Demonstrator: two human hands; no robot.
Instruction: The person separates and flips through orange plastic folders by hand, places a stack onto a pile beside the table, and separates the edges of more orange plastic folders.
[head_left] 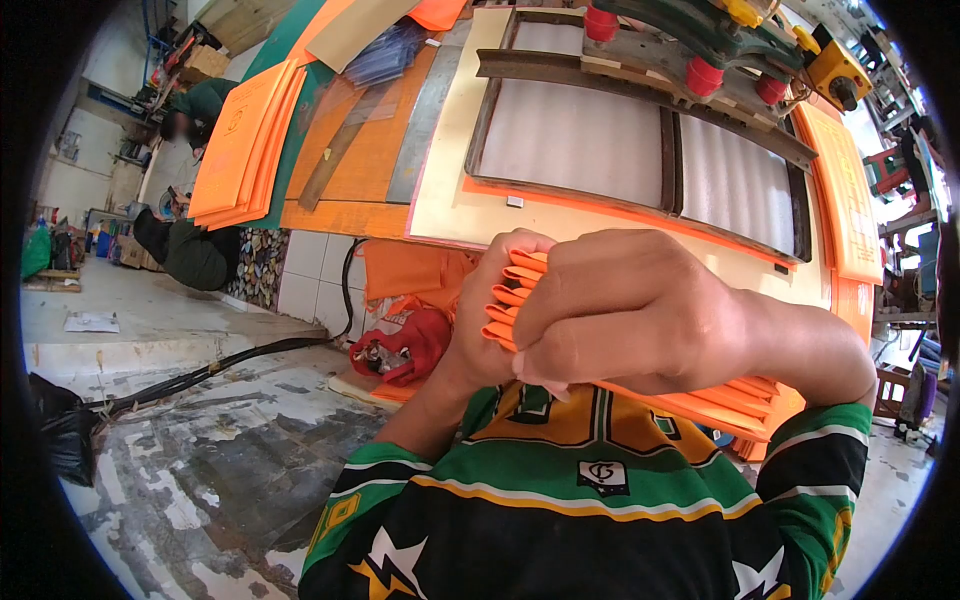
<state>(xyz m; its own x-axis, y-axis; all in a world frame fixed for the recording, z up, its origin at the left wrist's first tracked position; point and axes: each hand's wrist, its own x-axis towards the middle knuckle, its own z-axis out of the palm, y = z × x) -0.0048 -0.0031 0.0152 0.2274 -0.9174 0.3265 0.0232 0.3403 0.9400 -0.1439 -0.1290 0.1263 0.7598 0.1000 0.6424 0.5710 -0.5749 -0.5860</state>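
Observation:
In front of my chest, a small bundle of orange folded sheets (513, 300) shows its looped edges between my hands. My left hand (485, 290) grips the bundle from the left side. My right hand (630, 310) is closed in a fist-like grip against its right side, hiding most of it. Just beyond my hands lies a cream board (450, 170) on the worktable. A dark metal frame (570, 185) with white padded panels (570, 135) rests on that board, over an orange sheet. Below my right forearm is a pile of more orange sheets (720, 405).
Printed orange covers (245, 145) are stacked at the table's left, with others (845, 190) at the right. Clear plastic sheets (385, 55) lie at the back. A green machine with red knobs (705, 75) stands beyond the frame. A red bag (405, 345) sits below. Another person (195, 250) sits far left.

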